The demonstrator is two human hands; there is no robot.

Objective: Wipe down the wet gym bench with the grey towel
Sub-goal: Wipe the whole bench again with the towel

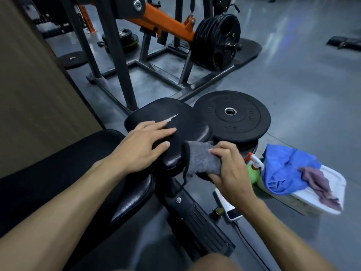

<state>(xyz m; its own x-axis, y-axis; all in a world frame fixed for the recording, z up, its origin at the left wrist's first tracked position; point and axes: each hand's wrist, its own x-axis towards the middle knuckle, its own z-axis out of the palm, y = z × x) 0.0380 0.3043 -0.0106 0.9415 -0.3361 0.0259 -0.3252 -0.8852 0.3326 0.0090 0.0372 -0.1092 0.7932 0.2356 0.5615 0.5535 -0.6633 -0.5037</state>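
The black padded gym bench [191,124] fills the middle of the view, its seat pad torn with a pale rip near the far end. My left hand [144,145] lies flat on the seat pad, fingers straight and spread. My right hand [228,167] grips a folded grey towel [201,157] and holds it against the right side edge of the seat pad. A dark string hangs from the towel's edge. The longer back pad [58,178] runs toward me at the lower left.
A stack of black weight plates [234,118] sits right beside the bench's far end. A white bin [320,204] with blue and purple cloths stands on the floor at right, a green spray bottle [254,169] next to it. An orange-and-black weight machine [166,22] stands beyond.
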